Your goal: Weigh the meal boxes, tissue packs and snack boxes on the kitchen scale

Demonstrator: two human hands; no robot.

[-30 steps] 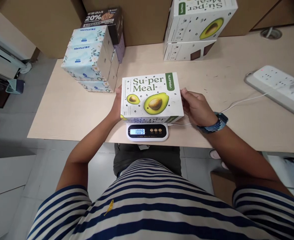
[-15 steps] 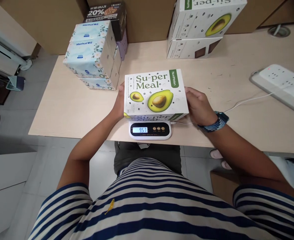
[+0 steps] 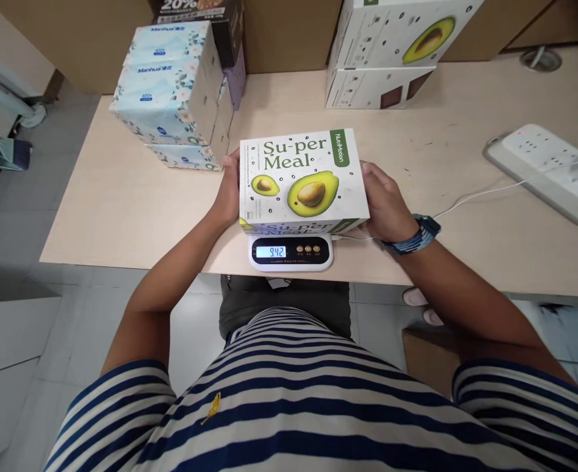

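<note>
A white Su-per Meal box (image 3: pixel 300 172) with avocado pictures is held between my two hands. My left hand (image 3: pixel 227 190) presses against its left side, the fingers mostly hidden behind it. On the opposite side my right hand (image 3: pixel 388 202), with a blue band at the wrist, grips the box's right end. Below the box sits a digital scale (image 3: pixel 291 253), its plate covered by the box and its lit display reading about 942; the decimal point is hard to make out. Whether the box rests fully on the plate is hidden.
Tissue packs (image 3: pixel 163 98) are stacked at the left, before a dark box (image 3: pixel 227 29). More avocado boxes (image 3: pixel 382 88) stand at the back. At the right lies a power strip (image 3: pixel 549 160), a white cable (image 3: pixel 480 195) running toward the scale. The table's front edge is close to my body.
The scale's reading has dropped from about 957 to about 942. Both hands still hold the box over the scale. The whole view has shifted slightly.
</note>
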